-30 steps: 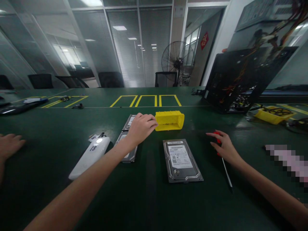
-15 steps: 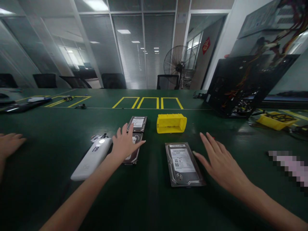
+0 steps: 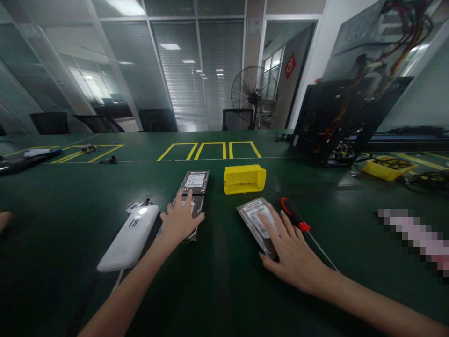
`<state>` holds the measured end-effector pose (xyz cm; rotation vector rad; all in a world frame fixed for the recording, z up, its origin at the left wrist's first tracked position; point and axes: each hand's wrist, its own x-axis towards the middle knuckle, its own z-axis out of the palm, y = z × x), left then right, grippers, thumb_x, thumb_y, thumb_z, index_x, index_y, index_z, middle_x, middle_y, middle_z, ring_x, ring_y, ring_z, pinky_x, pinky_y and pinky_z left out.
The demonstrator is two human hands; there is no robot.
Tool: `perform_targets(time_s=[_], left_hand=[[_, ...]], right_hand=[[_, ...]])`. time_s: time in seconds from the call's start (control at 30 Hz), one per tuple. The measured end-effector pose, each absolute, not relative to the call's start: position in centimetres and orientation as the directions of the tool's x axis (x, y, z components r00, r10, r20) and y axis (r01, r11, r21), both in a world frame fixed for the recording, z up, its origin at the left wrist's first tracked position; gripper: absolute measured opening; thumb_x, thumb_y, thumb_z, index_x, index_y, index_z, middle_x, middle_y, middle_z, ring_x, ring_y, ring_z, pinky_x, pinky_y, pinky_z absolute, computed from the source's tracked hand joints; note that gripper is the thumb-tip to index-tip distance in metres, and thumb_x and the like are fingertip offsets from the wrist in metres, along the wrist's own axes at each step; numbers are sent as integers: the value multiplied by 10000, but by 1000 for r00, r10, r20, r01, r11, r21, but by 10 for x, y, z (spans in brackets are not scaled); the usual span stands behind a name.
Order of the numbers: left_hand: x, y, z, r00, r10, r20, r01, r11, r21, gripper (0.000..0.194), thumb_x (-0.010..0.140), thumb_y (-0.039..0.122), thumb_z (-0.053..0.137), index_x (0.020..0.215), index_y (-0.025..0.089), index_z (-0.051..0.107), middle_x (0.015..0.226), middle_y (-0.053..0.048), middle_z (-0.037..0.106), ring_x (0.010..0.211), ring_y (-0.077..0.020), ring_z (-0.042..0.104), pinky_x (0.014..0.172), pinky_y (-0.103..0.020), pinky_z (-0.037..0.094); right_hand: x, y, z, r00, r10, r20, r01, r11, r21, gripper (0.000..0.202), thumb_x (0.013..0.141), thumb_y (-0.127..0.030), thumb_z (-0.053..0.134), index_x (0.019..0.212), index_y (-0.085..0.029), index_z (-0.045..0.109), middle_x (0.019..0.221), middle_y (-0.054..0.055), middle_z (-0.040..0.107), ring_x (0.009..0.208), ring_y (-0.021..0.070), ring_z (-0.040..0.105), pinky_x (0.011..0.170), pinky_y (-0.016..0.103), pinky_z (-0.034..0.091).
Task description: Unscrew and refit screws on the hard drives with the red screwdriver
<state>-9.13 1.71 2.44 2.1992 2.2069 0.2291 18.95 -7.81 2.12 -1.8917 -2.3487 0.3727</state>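
My left hand (image 3: 179, 219) is spread, its fingers over a hard drive (image 3: 198, 206) that it partly covers; touching or just above it, I cannot tell. Directly behind lies another hard drive (image 3: 195, 181), label up. My right hand (image 3: 293, 255) rests with fingers stretched across the top of a third hard drive (image 3: 253, 213), the thumb by its near end. That drive sits at a slant and its near right part is hidden. Right of the hand lies a screwdriver (image 3: 297, 215) with a black and red handle, its shaft running towards my forearm.
A white device marked 18 (image 3: 128, 243), with a cable, lies left of my left forearm. Behind the drives stands a yellow bin (image 3: 245, 180) on its side. An open computer case (image 3: 336, 121) and a second yellow bin (image 3: 387, 168) are at right. Another person's hand (image 3: 5, 219) shows at the left edge.
My right hand has moved left onto the right hard drive, which has turned at a slant. The screwdriver now shows. My left hand stays spread over its drive. The other person's hand has withdrawn leftward.
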Motion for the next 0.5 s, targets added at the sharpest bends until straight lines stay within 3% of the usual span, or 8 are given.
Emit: perform_targets(time_s=[0.2,0.37,0.5], left_hand=[[-91,14,28,-23,990,141,989,2,151,841,728,615,382,1423,190,175,1447,-168,200,1136,-483,389,814,-641,357],[-89,5,34,-15,994,109,987,-3,163,891,696,620,419,1426,184,152,1437,-184,208,1130,-480,399,812,-636,358],[-78,-15,38,40,996,75,985,-52,166,890,686,606,452,1423,201,162,1444,-176,201,1150,-457,395,843,-612,360]], right_hand=[[220,-68,29,-92,988,-126,967,58,-249,1020,675,-717,480,1439,-274,-32,1505,94,-40,1358,382,52,1050,565,212],[205,-54,36,-103,990,-98,973,80,-217,998,679,-713,468,1445,-259,16,1474,115,195,1302,377,244,1030,552,249],[207,-39,36,-109,990,-87,965,84,-249,1073,620,-670,566,1448,-237,38,1397,128,340,1188,370,374,972,532,316]])
